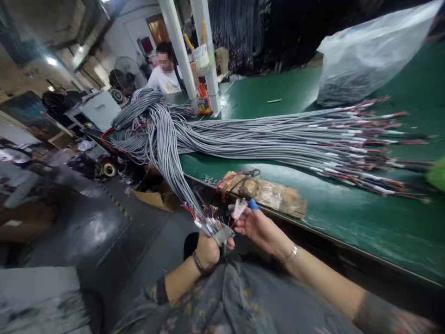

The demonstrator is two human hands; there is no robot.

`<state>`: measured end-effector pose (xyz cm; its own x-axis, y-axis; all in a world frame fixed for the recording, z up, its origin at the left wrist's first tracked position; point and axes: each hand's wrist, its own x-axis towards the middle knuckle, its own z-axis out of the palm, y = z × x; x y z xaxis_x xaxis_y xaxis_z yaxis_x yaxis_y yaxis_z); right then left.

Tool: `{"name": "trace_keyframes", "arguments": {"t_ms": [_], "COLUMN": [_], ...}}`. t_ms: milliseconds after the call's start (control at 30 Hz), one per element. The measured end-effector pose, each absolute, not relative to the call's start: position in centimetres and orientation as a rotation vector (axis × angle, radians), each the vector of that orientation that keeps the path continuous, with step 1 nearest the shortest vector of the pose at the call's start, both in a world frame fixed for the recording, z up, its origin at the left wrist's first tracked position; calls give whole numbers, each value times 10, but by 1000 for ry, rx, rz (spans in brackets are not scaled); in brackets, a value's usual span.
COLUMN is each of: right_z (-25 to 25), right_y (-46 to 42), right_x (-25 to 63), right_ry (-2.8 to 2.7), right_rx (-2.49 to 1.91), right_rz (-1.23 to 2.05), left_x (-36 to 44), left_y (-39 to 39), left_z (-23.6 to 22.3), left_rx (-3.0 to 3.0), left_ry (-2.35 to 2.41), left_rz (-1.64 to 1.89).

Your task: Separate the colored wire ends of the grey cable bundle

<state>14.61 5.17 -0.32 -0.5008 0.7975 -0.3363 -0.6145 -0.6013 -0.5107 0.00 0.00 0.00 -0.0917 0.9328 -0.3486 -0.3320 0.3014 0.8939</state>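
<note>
My left hand [208, 249] is closed around the end of a bundle of grey cables [170, 153], which hangs down over the table's edge. Coloured wire ends [212, 213] and white sleeves fan out above that hand, and a grey strip shows at its thumb. Just to the right, my right hand [259, 227] pinches a small whitish piece [239, 208] whose kind I cannot make out. A blue covering [253, 204] sits on one of its fingertips. Thin wires show between both hands.
Many more grey cables [264, 134] lie along the green table [365, 222], stripped ends to the right. A worn wooden block [274, 195] rests at the near edge. Behind are a clear plastic bag [368, 60], white posts [179, 46] and a seated person [163, 79]. A cardboard box [156, 190] stands below.
</note>
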Motion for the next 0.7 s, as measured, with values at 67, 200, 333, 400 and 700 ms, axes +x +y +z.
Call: {"name": "trace_keyframes", "arguments": {"t_ms": [67, 200, 333, 400, 700], "right_z": [-1, 4, 8, 7, -8], "right_y": [51, 49, 47, 47, 51], "right_x": [145, 144, 144, 144, 141], "right_ry": [-462, -529, -570, -561, -602], "right_rx": [-724, -759, -772, -783, -699], "right_rz": [2048, 1946, 1949, 1963, 1974], "left_x": [3, 9, 16, 18, 18], "left_y": [0, 3, 9, 11, 13], "left_z": [1, 8, 20, 25, 21], "left_rx": [683, 722, 713, 697, 686], "left_ry": [1215, 1227, 1247, 1249, 1274], "left_rz": [1230, 1264, 1288, 1290, 1237]}}
